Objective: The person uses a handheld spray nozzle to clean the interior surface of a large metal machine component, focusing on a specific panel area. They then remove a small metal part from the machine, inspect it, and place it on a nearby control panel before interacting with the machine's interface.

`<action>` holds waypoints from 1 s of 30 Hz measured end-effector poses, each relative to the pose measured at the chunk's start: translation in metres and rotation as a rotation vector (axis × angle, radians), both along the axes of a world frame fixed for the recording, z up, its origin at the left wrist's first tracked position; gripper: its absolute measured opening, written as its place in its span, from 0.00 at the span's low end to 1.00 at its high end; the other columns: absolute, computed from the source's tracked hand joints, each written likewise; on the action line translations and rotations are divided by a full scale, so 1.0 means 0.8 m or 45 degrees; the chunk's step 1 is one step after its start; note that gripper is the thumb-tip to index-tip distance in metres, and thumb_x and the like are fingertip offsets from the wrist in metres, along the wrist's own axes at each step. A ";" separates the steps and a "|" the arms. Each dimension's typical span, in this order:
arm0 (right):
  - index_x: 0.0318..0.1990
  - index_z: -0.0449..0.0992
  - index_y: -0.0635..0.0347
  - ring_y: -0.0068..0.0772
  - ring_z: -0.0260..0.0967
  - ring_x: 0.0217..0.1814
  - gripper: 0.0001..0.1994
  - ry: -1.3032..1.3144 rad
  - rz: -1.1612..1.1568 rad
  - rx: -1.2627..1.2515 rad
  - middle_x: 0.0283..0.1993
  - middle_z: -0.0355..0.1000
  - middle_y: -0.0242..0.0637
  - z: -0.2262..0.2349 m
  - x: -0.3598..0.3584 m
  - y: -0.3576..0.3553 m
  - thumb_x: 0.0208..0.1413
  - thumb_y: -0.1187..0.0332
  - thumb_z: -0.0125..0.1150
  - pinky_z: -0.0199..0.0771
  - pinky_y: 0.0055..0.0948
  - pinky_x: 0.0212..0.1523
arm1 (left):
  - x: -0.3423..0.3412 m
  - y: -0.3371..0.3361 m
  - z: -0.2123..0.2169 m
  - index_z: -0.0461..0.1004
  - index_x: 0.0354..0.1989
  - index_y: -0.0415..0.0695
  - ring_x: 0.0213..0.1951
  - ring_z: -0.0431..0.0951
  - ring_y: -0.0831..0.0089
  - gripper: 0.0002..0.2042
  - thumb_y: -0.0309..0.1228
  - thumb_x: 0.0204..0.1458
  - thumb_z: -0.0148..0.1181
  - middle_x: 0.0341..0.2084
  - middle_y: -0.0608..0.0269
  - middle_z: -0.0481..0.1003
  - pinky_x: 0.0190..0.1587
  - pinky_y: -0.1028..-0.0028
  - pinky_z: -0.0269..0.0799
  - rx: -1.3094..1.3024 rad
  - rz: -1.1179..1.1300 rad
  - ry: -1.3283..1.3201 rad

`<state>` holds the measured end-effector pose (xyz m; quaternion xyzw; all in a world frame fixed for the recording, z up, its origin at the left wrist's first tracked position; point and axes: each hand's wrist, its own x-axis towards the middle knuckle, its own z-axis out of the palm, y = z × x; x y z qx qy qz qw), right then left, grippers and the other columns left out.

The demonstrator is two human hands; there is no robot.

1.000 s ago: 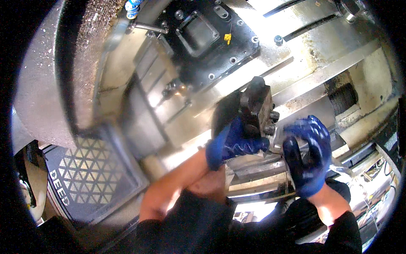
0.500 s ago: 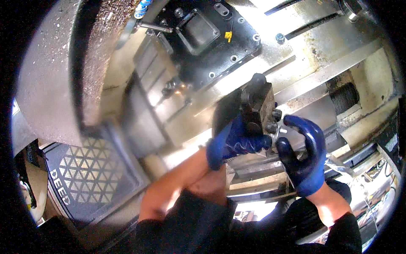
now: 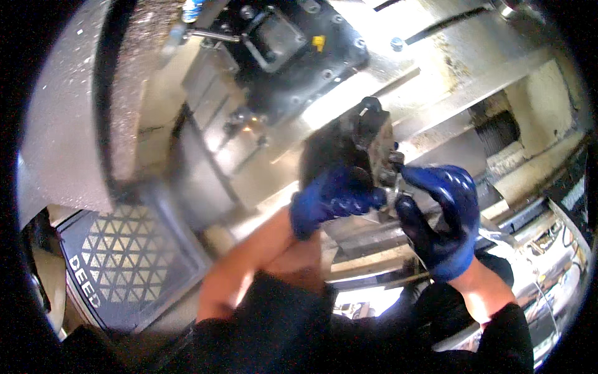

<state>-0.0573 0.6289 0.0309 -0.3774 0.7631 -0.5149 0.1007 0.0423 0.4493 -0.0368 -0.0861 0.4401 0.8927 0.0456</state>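
Since the earlier frame, the right hand (image 3: 443,218) has closed in from an open, raised pose to the dark metal block (image 3: 367,146) inside the machine housing (image 3: 205,162). Its fingers now curl against the block's lower right edge beside small fittings. The left hand (image 3: 333,199) is clamped on the block's lower left side. Risk: the block looks heavy and oily; gloved grips could slip, pinching fingers against the slideway (image 3: 436,93).

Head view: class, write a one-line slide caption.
Two blue-gloved hands, left hand and right hand, grip a dark metal block inside a machine.
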 end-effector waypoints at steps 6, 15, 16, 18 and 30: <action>0.46 0.77 0.51 0.40 0.69 0.34 0.18 0.124 0.106 0.132 0.32 0.72 0.34 -0.015 -0.004 0.000 0.43 0.67 0.69 0.65 0.38 0.38 | 0.021 -0.019 -0.005 0.49 0.68 0.47 0.59 0.67 0.56 0.48 0.20 0.37 0.73 0.61 0.51 0.62 0.61 0.58 0.65 -0.429 -0.253 -0.099; 0.47 0.76 0.52 0.40 0.70 0.32 0.18 0.096 0.082 0.049 0.31 0.74 0.35 -0.017 -0.005 0.003 0.46 0.67 0.68 0.65 0.39 0.35 | 0.003 -0.012 0.017 0.51 0.67 0.45 0.60 0.66 0.58 0.45 0.21 0.39 0.72 0.61 0.52 0.62 0.61 0.60 0.64 -0.259 -0.181 -0.128; 0.47 0.77 0.52 0.40 0.71 0.32 0.18 0.044 0.054 0.018 0.31 0.74 0.36 -0.014 -0.005 0.001 0.45 0.67 0.68 0.66 0.38 0.35 | 0.002 -0.013 0.021 0.51 0.67 0.45 0.60 0.66 0.58 0.45 0.21 0.40 0.71 0.61 0.52 0.62 0.61 0.60 0.64 -0.244 -0.158 -0.129; 0.46 0.77 0.54 0.41 0.73 0.33 0.18 0.014 -0.036 0.033 0.33 0.77 0.38 -0.015 -0.001 0.004 0.45 0.67 0.70 0.69 0.37 0.37 | 0.000 -0.013 0.026 0.51 0.67 0.45 0.60 0.65 0.59 0.44 0.21 0.40 0.71 0.61 0.53 0.62 0.62 0.60 0.64 -0.218 -0.133 -0.130; 0.47 0.73 0.60 0.48 0.71 0.47 0.19 -0.128 -0.001 0.058 0.46 0.74 0.44 -0.010 0.006 -0.002 0.45 0.73 0.67 0.68 0.42 0.50 | -0.001 -0.016 0.025 0.52 0.67 0.42 0.61 0.64 0.61 0.41 0.22 0.44 0.70 0.62 0.54 0.61 0.62 0.63 0.63 -0.238 -0.152 -0.134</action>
